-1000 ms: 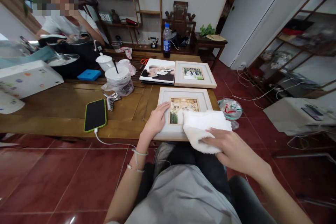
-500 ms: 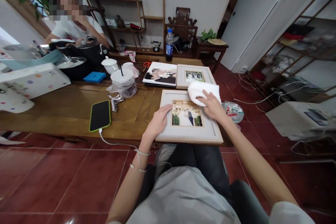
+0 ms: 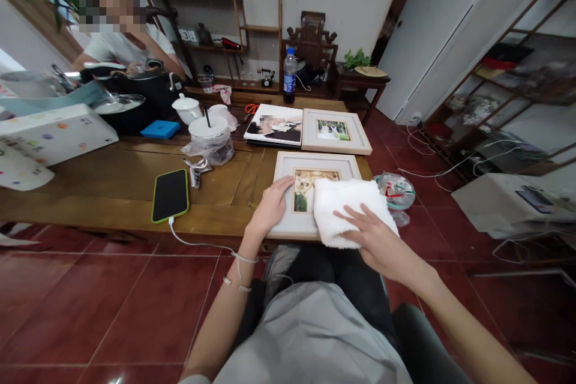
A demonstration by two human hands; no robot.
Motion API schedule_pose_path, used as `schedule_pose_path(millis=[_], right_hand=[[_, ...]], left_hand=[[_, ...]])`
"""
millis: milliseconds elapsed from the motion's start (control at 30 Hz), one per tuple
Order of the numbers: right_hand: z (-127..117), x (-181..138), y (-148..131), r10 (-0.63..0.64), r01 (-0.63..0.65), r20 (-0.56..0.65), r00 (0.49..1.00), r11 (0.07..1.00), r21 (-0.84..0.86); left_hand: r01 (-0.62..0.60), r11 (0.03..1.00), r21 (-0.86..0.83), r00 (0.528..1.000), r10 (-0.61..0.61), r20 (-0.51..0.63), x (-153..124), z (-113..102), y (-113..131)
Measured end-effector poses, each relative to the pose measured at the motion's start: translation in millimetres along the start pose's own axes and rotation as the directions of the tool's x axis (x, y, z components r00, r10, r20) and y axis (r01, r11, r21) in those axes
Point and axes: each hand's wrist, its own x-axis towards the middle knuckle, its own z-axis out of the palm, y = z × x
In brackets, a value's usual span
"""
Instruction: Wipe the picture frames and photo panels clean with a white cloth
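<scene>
A framed photo (image 3: 319, 160) lies flat at the table's front edge, its wooden rim and pale mat around a small picture. My left hand (image 3: 272, 206) rests on its left side, fingers extended together over the mat. In my right hand (image 3: 377, 239) is a folded white towel (image 3: 346, 199), pressed down with spread fingers. The towel covers the right part of the frame and some of the picture, and hangs a little past the front edge. Behind lie a second framed photo (image 3: 360, 128) and a white photo album (image 3: 275, 124) with a portrait on its cover.
To the left are a phone (image 3: 170, 197) on a charging cable, a bagged cup with a straw (image 3: 209, 135), a white lidded teacup (image 3: 187, 109) and a blue box (image 3: 160, 129). A bottle (image 3: 289, 78) stands at the back. Another person (image 3: 128, 48) sits across the table.
My right hand has moved the towel from the frame's upper right corner down towards me, to its lower right. My left hand stays at the left side.
</scene>
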Motion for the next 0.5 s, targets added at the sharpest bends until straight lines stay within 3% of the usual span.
schedule_pose_path(millis=[133,267,500], right_hand=[[4.0,-10.1,-1.6,-0.008,0.01,-0.052,0.999,0.999,0.046],[10.9,2.7,24.0,-0.008,0.013,-0.153,0.988,0.999,0.03],[9.7,56.7,90.9,0.178,-0.218,-0.352,0.919,0.973,-0.078]], left_hand=[[-0.021,1.0,-0.001,1.0,0.021,-0.007,1.8,-1.3,-1.9],[-0.036,0.999,-0.007,0.999,0.036,-0.002,8.0,-3.2,-6.7],[-0.021,1.0,-0.005,0.999,0.021,-0.032,13.7,-1.7,-11.6]])
